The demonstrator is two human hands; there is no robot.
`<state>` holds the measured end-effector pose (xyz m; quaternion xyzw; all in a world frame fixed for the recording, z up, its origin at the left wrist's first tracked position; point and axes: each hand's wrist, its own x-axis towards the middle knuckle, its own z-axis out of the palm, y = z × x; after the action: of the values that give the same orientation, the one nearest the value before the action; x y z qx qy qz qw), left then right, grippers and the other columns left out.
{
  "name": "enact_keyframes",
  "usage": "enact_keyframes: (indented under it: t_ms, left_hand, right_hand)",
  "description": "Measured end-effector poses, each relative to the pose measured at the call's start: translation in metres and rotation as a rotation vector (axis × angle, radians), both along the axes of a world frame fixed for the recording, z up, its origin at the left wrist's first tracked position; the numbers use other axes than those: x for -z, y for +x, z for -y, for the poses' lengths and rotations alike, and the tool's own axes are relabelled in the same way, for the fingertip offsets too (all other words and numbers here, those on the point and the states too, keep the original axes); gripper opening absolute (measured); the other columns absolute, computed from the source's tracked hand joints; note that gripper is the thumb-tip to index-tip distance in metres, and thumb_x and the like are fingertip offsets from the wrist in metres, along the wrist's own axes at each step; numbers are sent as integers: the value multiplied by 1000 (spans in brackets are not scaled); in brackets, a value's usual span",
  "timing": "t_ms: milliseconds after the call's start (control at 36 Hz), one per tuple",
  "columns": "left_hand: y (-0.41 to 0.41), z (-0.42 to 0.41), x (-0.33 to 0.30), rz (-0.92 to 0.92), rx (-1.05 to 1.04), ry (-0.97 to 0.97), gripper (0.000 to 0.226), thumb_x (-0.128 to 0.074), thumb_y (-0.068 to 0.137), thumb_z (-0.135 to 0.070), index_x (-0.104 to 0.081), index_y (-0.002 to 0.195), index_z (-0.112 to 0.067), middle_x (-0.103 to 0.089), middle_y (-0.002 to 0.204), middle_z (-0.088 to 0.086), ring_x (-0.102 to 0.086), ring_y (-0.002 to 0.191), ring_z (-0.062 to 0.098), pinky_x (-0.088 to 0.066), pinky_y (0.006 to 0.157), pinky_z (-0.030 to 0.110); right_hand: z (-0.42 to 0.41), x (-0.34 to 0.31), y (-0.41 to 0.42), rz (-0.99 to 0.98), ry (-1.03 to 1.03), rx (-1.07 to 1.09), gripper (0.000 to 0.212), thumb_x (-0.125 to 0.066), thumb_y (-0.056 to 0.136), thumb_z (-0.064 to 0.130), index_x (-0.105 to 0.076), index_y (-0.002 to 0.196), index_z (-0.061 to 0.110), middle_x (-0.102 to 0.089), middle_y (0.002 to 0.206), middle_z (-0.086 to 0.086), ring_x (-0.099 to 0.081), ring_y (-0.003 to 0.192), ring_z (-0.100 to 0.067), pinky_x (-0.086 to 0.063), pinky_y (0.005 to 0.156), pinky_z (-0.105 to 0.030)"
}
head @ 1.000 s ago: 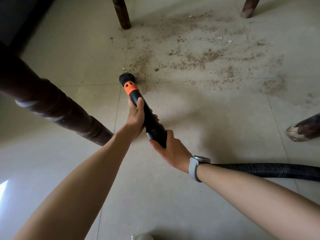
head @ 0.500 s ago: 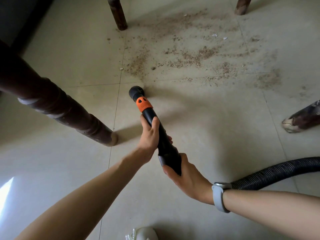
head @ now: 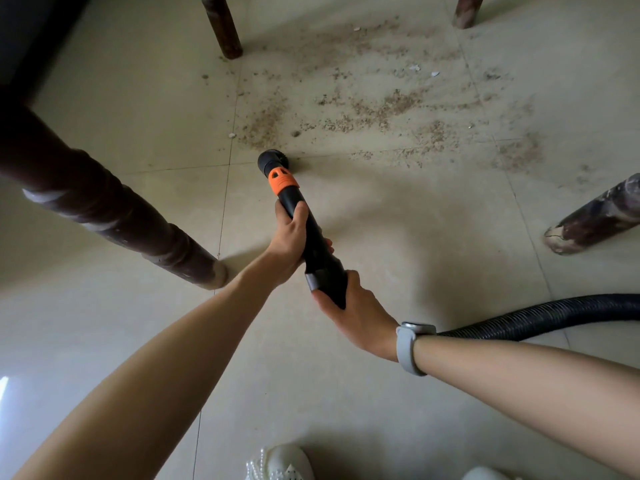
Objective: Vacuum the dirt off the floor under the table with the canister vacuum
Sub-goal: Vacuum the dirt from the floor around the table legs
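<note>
Both hands hold the black vacuum wand (head: 313, 237). The left hand (head: 289, 244) wraps around the wand's middle part, thumb lying along the top and fingertips showing on the far side. The right hand (head: 356, 313) curls around the wider rear end of the wand, where the ribbed black hose (head: 540, 317) leaves and runs off to the right across the floor. A grey watch (head: 410, 348) sits on the right wrist.

An orange collar (head: 282, 180) rings the wand just behind the round black nozzle (head: 272, 161). The nozzle points down and away from the person, with its tip at the pale tiled floor (head: 138, 341), right at the near edge of the dirt (head: 363, 112). That dirt is a wide scatter of brown crumbs and a few white flecks, spread over the tiles beyond the nozzle and out to the right, between the table legs.

Four dark wooden legs frame the spot: a thick turned leg (head: 114, 216) at left, near the left forearm; a thinner far left leg (head: 221, 26); a far right leg (head: 467, 10) at the top edge; and a near right leg (head: 592, 220) with a chipped foot. White shoes (head: 280, 462) show at the bottom edge. The canister itself is out of view.
</note>
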<state>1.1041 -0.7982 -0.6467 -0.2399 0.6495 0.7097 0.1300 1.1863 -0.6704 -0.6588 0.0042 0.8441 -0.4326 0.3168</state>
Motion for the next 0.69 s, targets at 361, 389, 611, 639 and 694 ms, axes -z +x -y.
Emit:
enact_keyframes:
  t_ms: [361, 389, 611, 639, 694]
  left_hand:
    - [-13, 10, 4, 34, -112, -23, 28, -35, 101, -27, -24, 127, -27, -43, 81, 11, -53, 60, 27, -54, 63, 43]
    - [-9, 10, 4, 23, -110, -22, 26, -35, 101, -26, -24, 125, -27, -43, 80, 11, -53, 59, 26, -53, 64, 43]
    - [13, -9, 8, -30, 2, 6, 28, -34, 102, -25, -20, 126, -32, -43, 78, 12, -55, 57, 26, -56, 63, 42]
    - [13, -12, 9, -28, 21, -4, 29, -34, 102, -24, -21, 127, -31, -43, 79, 13, -56, 57, 26, -56, 63, 42]
    - [14, -18, 10, -15, 57, -17, 33, -35, 101, -24, -20, 131, -27, -42, 82, 13, -58, 55, 26, -55, 62, 42]
  right_hand:
    - [-2, 0, -28, 41, -14, -125, 50, -50, 90, 55, -36, 110, 11, -65, 92, -10, -64, 83, -27, -43, 63, -33]
    - [-4, -1, -26, 41, -4, -138, 50, -49, 91, 56, -35, 110, 12, -65, 92, -9, -64, 82, -27, -42, 63, -33]
    - [-22, 2, 5, 53, -25, -91, 47, -49, 89, 58, -35, 106, 16, -65, 81, -4, -65, 73, -26, -45, 62, -34]
    - [-24, 2, 8, 65, -36, -79, 47, -49, 89, 57, -35, 108, 17, -65, 81, -3, -65, 73, -25, -46, 63, -34]
    - [-29, 2, 13, 86, -49, -60, 46, -49, 90, 56, -35, 109, 17, -65, 85, -2, -64, 76, -22, -46, 65, -33]
